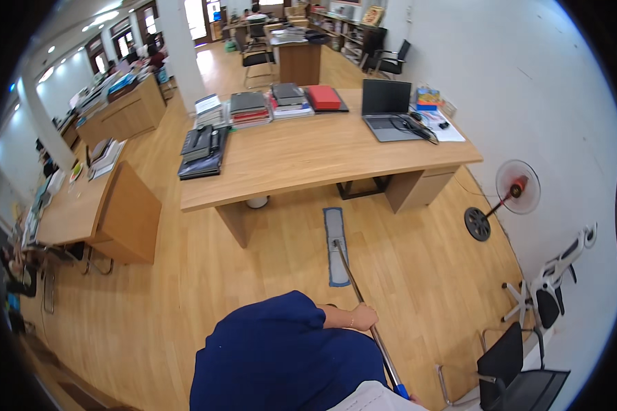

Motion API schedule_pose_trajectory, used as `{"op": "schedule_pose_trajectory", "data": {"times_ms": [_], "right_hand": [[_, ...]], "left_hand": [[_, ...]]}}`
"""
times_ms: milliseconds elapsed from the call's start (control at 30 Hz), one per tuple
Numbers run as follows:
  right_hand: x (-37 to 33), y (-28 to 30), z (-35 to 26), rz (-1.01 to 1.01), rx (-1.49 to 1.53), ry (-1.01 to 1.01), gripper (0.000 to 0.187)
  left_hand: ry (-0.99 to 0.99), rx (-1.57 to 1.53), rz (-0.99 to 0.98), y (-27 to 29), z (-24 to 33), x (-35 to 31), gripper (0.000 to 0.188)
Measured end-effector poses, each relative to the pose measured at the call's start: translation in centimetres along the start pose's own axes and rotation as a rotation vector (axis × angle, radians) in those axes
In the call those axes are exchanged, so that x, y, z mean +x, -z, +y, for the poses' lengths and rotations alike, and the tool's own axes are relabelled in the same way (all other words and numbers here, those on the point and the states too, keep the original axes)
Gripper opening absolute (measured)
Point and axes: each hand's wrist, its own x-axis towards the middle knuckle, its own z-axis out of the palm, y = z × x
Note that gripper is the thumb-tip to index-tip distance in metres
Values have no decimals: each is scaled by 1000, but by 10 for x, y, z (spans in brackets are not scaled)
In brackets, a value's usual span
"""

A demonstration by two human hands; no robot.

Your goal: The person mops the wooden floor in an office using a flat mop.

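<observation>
A flat dust mop point(335, 229) with a long grey-blue pad lies on the wooden floor, its pad partly in front of the desk's underside opening. From the pad a metal pole slants back toward me and ends in a blue grip point(401, 391). Around the middle of the pole my left hand point(365, 316) is closed, with a thin bracelet at the wrist. My right hand point(415, 403) shows only in part at the lower edge, beside the blue grip; it appears closed on the pole's end, with most fingers hidden.
Ahead stands a wooden desk point(288, 154) with stacked books and folders, a laptop point(389, 113) and cables. To the right are a standing fan point(504, 198), a white office chair point(545, 288) and a black chair point(504, 363) along the wall. Another desk point(127, 212) is at left.
</observation>
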Motion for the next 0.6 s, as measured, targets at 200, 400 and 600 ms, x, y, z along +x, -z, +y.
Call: {"op": "schedule_pose_trajectory", "data": {"times_ms": [200, 400, 600], "right_hand": [[83, -13, -65, 693, 243, -1487, 18], [30, -4, -27, 257, -228, -901, 26], [61, 12, -38, 462, 590, -1856, 34]], "left_hand": [[50, -21, 4, 2, 2, 14, 7], [60, -77, 42, 7, -3, 23, 8], [31, -98, 107, 4, 4, 25, 13]]}}
